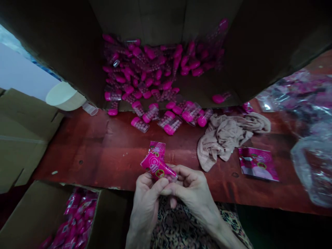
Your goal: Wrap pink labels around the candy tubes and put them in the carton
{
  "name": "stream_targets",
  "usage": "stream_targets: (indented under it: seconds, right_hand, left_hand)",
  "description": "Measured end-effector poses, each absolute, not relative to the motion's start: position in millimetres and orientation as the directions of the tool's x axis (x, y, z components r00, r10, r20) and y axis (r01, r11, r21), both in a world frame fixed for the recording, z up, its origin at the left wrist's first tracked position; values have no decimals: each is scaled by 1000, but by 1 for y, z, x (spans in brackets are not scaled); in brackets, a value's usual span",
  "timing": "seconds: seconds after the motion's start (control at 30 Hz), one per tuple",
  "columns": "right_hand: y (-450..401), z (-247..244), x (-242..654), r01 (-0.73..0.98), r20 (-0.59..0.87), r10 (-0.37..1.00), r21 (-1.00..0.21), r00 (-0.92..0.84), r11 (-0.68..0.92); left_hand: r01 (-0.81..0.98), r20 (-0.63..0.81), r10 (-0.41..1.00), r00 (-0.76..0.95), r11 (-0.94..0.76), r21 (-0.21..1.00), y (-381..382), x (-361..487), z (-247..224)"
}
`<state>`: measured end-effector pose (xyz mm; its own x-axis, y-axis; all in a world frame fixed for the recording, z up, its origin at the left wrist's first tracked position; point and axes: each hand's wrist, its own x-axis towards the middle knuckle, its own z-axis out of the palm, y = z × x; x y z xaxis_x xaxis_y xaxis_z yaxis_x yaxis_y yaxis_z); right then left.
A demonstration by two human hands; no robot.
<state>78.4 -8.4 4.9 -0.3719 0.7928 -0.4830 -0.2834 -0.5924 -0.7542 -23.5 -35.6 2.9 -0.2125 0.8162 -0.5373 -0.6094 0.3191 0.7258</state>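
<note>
Near the table's front edge, my left hand [147, 193] and my right hand [190, 188] are closed together on a pink printed wrapper [157, 166]. Pale round balls show at its lower right end, so a small container seems to be inside, partly hidden by my fingers. Both thumbs meet at that end. Just behind it is a second pink wrapper [158, 148]; whether it is held or lies on the table I cannot tell. Beyond my hands, several clear bottles of balls with pink caps [172, 125] lie on the red wooden table [103, 152].
A large cardboard box [207, 88] on its side holds many such bottles. At right are a crumpled cloth [225, 135], a flat pink wrapper stack [259, 164] and clear plastic bags [308, 138]. A lower-left carton [28, 211] contains wrapped pieces. A white bowl [64, 97] stands left.
</note>
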Motion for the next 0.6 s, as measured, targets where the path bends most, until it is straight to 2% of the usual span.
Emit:
stream_targets:
  seconds: [0.13,0.3,0.43,0.53,0.6]
  right_hand:
    - [-6,4,78,-302,-503,775,-724,-383,-620]
    - [-8,-4,73,-236,-494,790,-771,-364,-591]
    - [-13,-6,69,-172,-442,796,-821,-413,-544]
    - [-10,1,80,-41,-264,852,-948,-452,-315]
    - [-3,4,98,123,-85,940,-991,-330,-46]
  left_hand:
    - [-611,-546,816,-191,336,717,-36,-23,1]
    - [-609,-540,825,-167,344,714,-37,-25,3]
    - [-604,-558,818,-137,377,702,-40,-22,8]
    - [-567,-548,809,-214,354,744,-50,-36,11]
    - [-493,-501,774,-387,285,822,-65,-66,11]
